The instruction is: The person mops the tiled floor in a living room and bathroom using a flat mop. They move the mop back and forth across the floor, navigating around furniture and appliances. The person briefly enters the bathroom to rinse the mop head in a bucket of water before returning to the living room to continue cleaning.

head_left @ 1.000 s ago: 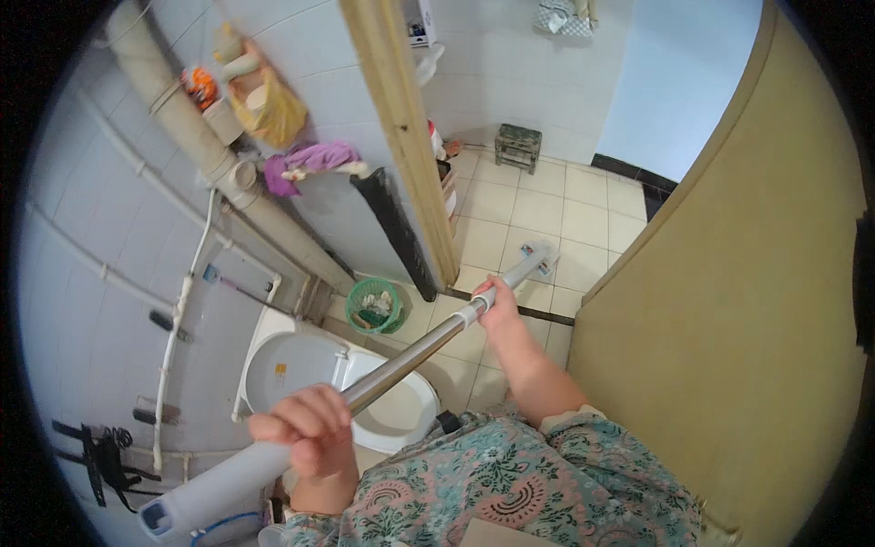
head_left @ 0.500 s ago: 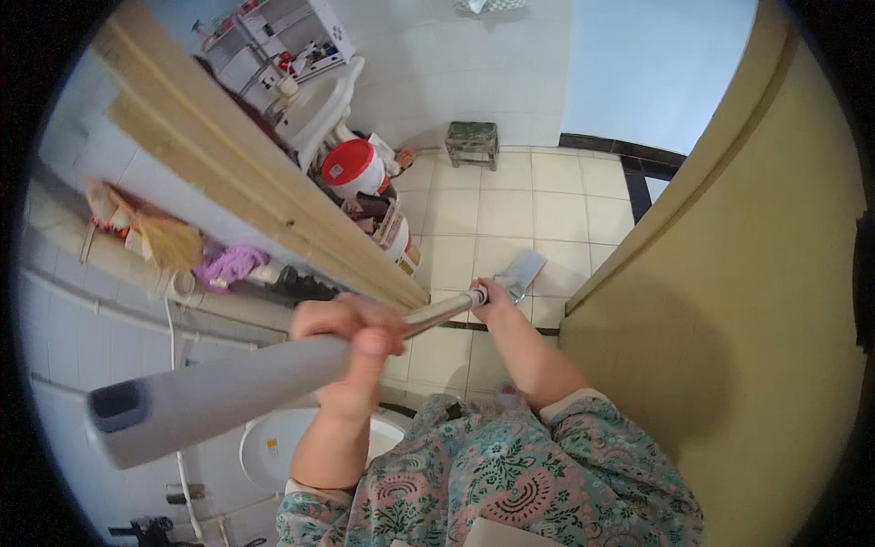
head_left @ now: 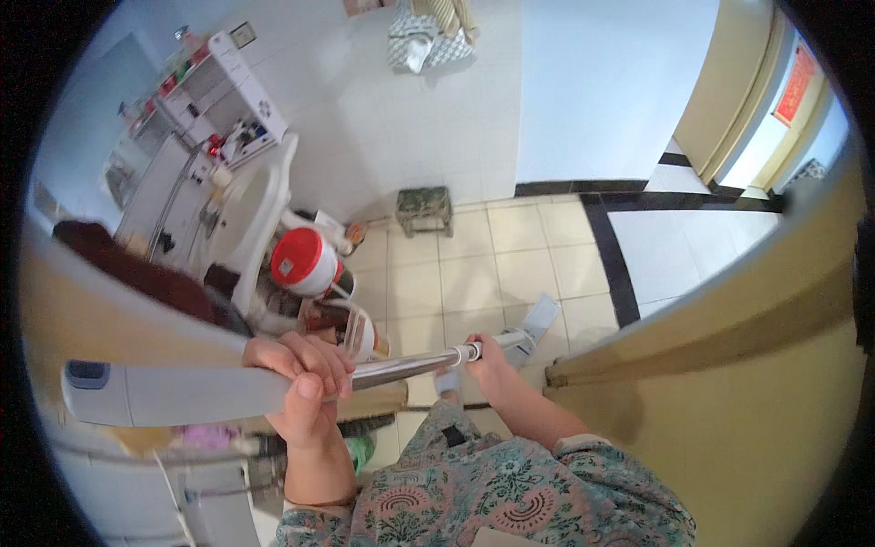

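Observation:
A flat mop (head_left: 182, 396) crosses in front of me, its thick grey grip at the left and its metal pole running right. My left hand (head_left: 305, 378) is closed around the pole end of the grip, thumb on top. Farther down, my right hand (head_left: 489, 366) wraps the pole just past a dark-and-white collar. Beyond that hand the flat grey mop head (head_left: 541, 319) lies tilted over the pale floor tiles (head_left: 465, 278). Its underside is hidden.
Door frames (head_left: 629, 337) flank me on both sides. Ahead at the left are a white washbasin (head_left: 264, 214), a red-lidded bucket (head_left: 305, 263) and another white bucket (head_left: 365, 333). A small worn stool (head_left: 425, 210) stands by the wall. One foot (head_left: 447, 381) is on the threshold.
I have moved forward into the doorway, and more of the room and hallway shows. The mop pole now lies more level across the view. Both hands keep their hold.

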